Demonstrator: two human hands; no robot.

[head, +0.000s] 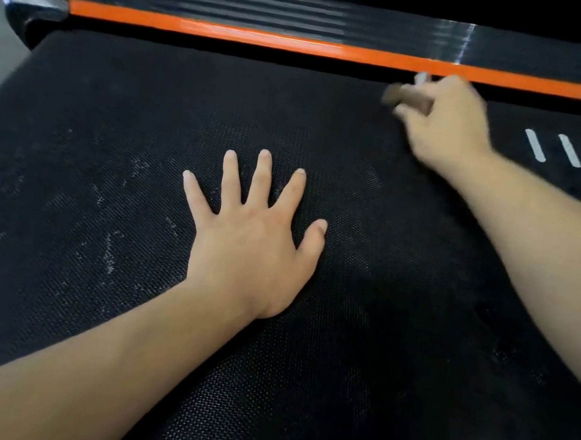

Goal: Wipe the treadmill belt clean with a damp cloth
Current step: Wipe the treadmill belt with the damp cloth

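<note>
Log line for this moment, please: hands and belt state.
left hand: flat, fingers spread on belt | right hand: holds blurred brown object by orange rail | belt: pale smudges beside left hand

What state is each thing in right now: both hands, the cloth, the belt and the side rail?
left hand: flat on the belt, fingers spread, holding nothing.
right hand: motion-blurred, fingers curled round the cloth by the belt's far edge.
cloth: brownish, bunched up, blurred; whether it is damp cannot be told.
belt: black, textured, with pale dusty smears on its left part.
side rail: orange strip, running along the belt's far edge.
</note>
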